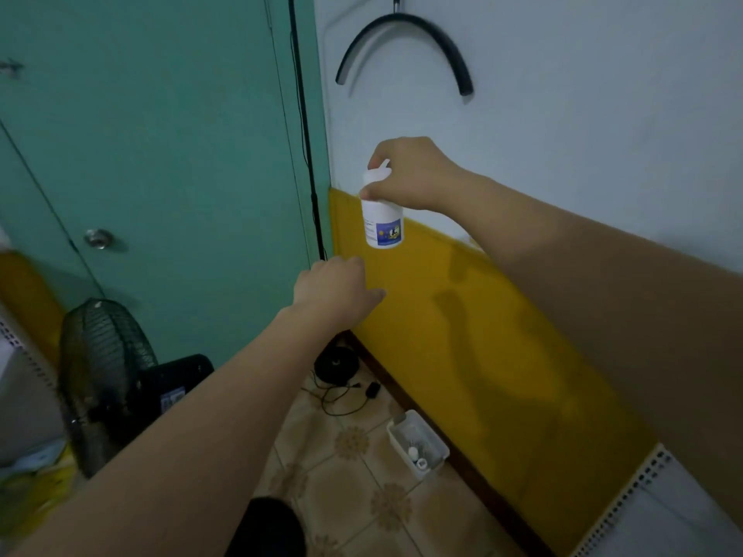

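My right hand [410, 174] grips the top of a white spray bottle [382, 225] with a blue and purple label, held upright in the air against the wall where white paint meets the yellow band. My left hand [335, 291] reaches forward below the bottle, close to the yellow wall near the corner. Its fingers point away from me and are hidden, so I cannot tell whether it holds anything. The bottle's nozzle is mostly covered by my right fingers.
A teal door [161, 154] with a round metal knob [98, 238] is at the left. A black fan [104, 375] stands on the floor. A white bin [418, 444], black cables [341, 391] and a black hanger [402, 46] on the wall are nearby.
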The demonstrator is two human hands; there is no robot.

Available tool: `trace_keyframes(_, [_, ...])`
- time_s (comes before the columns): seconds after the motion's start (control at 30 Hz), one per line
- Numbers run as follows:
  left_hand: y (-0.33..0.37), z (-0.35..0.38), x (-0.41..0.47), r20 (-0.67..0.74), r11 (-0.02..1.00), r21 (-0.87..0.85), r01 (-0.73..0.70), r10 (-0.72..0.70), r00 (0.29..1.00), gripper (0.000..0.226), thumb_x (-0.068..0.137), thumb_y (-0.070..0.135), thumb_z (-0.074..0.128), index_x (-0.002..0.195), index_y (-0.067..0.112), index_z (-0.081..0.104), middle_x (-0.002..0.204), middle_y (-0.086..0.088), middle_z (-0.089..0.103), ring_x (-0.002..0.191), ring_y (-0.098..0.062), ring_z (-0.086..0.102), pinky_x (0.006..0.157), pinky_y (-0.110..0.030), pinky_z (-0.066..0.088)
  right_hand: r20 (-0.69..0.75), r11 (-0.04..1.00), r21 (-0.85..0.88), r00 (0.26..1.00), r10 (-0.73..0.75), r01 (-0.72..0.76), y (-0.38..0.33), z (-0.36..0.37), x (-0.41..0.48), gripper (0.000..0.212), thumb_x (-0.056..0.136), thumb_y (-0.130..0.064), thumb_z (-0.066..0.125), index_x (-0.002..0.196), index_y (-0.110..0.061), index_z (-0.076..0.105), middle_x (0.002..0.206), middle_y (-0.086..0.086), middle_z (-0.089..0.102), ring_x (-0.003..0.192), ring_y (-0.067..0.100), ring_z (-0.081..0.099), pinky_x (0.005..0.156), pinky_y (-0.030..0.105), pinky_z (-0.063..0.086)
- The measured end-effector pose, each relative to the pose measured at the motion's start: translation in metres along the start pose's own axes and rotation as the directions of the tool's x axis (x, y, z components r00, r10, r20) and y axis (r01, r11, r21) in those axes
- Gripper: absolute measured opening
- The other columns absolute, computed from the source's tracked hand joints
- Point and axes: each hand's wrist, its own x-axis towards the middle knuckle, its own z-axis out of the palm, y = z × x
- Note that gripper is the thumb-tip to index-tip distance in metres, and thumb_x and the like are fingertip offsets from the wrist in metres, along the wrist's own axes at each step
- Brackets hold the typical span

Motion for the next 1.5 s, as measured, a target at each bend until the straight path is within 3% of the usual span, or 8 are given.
trace_keyframes(0.2, [-0.019,0.032,0.098,0.055,1.0,-0.02,-0.007,0.008,0.998,0.048,0.092,0.054,0.045,0.111,0.01,0.048,0.109,-0.011,0.055,0.103,-0.029,0.052,0.083,-0.041,0.046,0.042,0.998,0.023,0.997,0.057,-0.058,0.048,0.05,0.084,0.044,0.084,-0.031,0.069,0.121,-0.01,0.059,0.123,0.009,0.059,0.111,0.023,0.055,0.082,0.028,0.046])
trace_keyframes(0.33, [-0.025,0.063,0.165,0.099,0.998,-0.043,-0.044,0.048,0.994,0.052,0.092,0.054,0.045,0.12,0.01,0.048,0.115,-0.012,0.055,0.106,-0.031,0.052,0.086,-0.042,0.047,0.064,0.991,0.024,0.989,0.131,-0.132,0.093,0.088,0.13,0.043,0.083,-0.032,0.071,0.119,-0.01,0.06,0.121,0.009,0.06,0.11,0.023,0.056,0.083,0.03,0.048])
trace_keyframes(0.7, [-0.02,0.196,0.345,0.156,0.957,-0.065,-0.282,0.289,0.945,0.051,0.094,0.051,0.043,0.124,0.009,0.046,0.114,-0.014,0.054,0.103,-0.032,0.053,0.072,-0.036,0.039,0.092,0.91,-0.027,0.906,0.414,-0.413,0.248,0.214,0.222,0.042,0.084,-0.028,0.068,0.122,-0.014,0.057,0.122,0.01,0.059,0.114,0.025,0.053,0.089,0.035,0.047])
trace_keyframes(0.8, [-0.015,0.247,0.374,0.217,0.942,-0.073,-0.328,0.336,0.917,0.053,0.095,0.049,0.043,0.126,0.006,0.045,0.115,-0.015,0.054,0.1,-0.032,0.054,0.074,-0.039,0.043,0.115,0.876,-0.06,0.869,0.482,-0.478,0.294,0.262,0.22,0.039,0.086,-0.025,0.065,0.121,-0.011,0.056,0.122,0.01,0.058,0.111,0.026,0.053,0.079,0.034,0.045])
trace_keyframes(0.93, [-0.008,0.326,0.395,0.294,0.925,-0.077,-0.372,0.377,0.878,0.052,0.095,0.048,0.045,0.124,0.005,0.045,0.118,-0.018,0.052,0.104,-0.035,0.052,0.078,-0.042,0.041,0.2,0.832,-0.076,0.809,0.553,-0.55,0.353,0.335,0.204,0.04,0.093,-0.022,0.059,0.13,-0.01,0.05,0.133,0.01,0.052,0.119,0.027,0.05,0.091,0.039,0.045])
trace_keyframes(1.1, [-0.009,0.437,0.393,0.402,0.922,-0.108,-0.372,0.382,0.832,0.045,0.096,0.045,0.044,0.115,0.005,0.049,0.118,-0.019,0.052,0.108,-0.035,0.049,0.084,-0.044,0.042,0.236,0.798,-0.036,0.77,0.592,-0.602,0.417,0.444,0.171,0.038,0.089,-0.017,0.062,0.126,-0.011,0.053,0.132,0.01,0.052,0.12,0.031,0.047,0.093,0.043,0.042])
trace_keyframes(1.4, [-0.033,0.658,0.371,0.556,0.922,-0.062,-0.382,0.349,0.754,0.056,0.095,0.048,0.043,0.133,0.007,0.039,0.127,-0.016,0.049,0.111,-0.034,0.05,0.087,-0.041,0.041,0.402,0.749,-0.054,0.672,0.622,-0.661,0.5,0.664,0.071,0.044,0.095,-0.02,0.058,0.136,-0.011,0.044,0.144,0.008,0.042,0.132,0.029,0.034,0.108,0.035,0.027])
trace_keyframes(1.5, [-0.042,0.729,0.366,0.582,0.926,-0.07,-0.37,0.339,0.739,0.053,0.094,0.047,0.044,0.13,0.008,0.041,0.124,-0.015,0.051,0.111,-0.033,0.05,0.088,-0.04,0.041,0.42,0.753,-0.077,0.664,0.619,-0.653,0.523,0.733,0.042,0.044,0.096,-0.022,0.057,0.136,-0.012,0.043,0.144,0.006,0.042,0.134,0.027,0.034,0.109,0.033,0.027])
